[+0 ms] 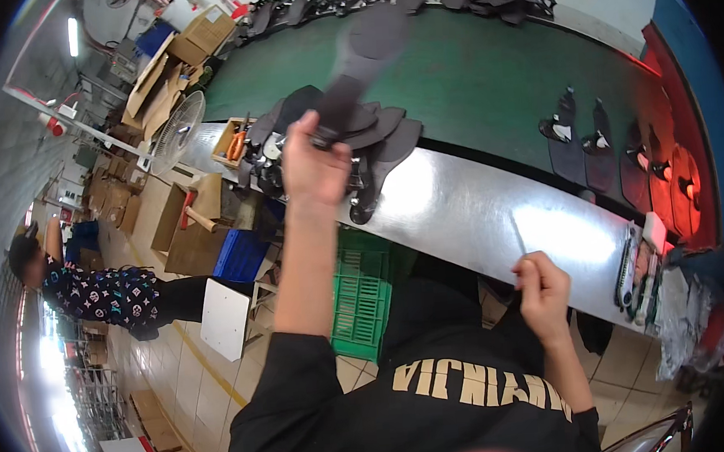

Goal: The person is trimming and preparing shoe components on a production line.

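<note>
My left hand (316, 162) is closed on one end of a black sandal (366, 45), lifted over the green belt and smeared by motion. Its broad sole end points away from me. Just beneath and beside that hand lies a pile of black sandals (394, 144) on the metal ledge. My right hand (543, 289) is over the ledge's near edge, fingers pinched together. From the pinch a thin, pale, stick-like thing (518, 230) seems to stick up; its kind cannot be made out.
The green conveyor belt (470, 84) carries sandals (600, 155) toward a red-lit opening (682, 178) at right. More sandals line its far edge. Hand tools (634, 278) lie at the right end of the metal ledge (461, 202). A green crate (359, 302) stands below; a person (106, 290) is at left.
</note>
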`<state>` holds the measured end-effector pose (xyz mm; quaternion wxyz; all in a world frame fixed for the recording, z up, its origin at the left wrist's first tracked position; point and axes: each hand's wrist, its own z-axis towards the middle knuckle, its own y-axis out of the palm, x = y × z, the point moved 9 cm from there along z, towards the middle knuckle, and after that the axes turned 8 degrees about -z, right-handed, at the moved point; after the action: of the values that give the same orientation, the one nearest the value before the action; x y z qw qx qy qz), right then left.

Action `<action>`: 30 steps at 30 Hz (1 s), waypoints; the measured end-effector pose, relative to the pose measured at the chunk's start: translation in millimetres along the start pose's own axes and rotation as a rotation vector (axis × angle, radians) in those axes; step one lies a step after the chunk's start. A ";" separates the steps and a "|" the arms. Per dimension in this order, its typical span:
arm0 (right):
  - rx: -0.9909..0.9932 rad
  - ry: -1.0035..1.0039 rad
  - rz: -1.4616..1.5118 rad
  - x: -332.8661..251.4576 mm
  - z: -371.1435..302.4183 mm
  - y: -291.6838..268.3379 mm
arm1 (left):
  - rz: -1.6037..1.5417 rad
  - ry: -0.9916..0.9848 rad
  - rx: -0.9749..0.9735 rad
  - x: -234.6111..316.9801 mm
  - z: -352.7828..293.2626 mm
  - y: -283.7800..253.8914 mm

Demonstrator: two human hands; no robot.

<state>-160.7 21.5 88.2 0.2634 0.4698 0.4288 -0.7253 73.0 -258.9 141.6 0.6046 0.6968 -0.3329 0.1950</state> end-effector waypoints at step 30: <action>0.329 0.077 -0.929 101.2 19.4 -160.5 | 1.262 0.478 -0.820 -381.5 46.1 176.5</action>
<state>-338.1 85.9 60.2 -0.1815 0.2906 0.4824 -0.8062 -324.4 -225.0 1.3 0.6435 0.0371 -0.5718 0.5075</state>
